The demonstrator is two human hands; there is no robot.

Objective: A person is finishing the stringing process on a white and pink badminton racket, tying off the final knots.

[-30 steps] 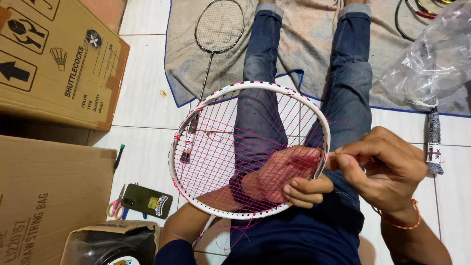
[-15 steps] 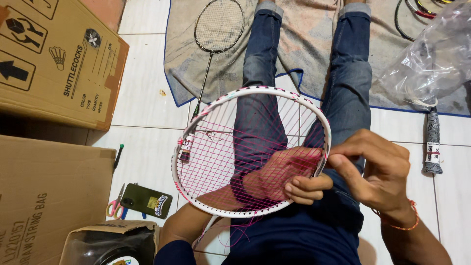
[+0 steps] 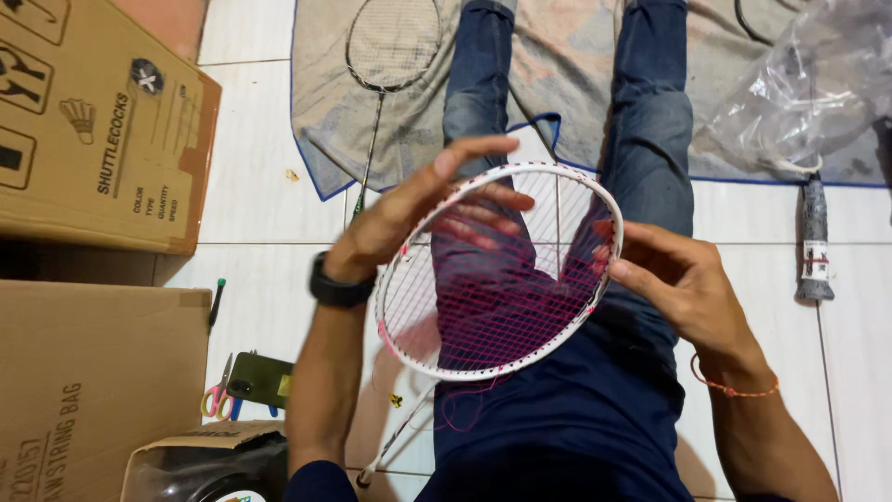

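Racket head point(image 3: 502, 279) between hands — boxes point(image 3: 93, 130) left, mat point(image 3: 576, 84) ahead.

Left hand point(image 3: 423, 209) now behind racket point(image 3: 502, 270)
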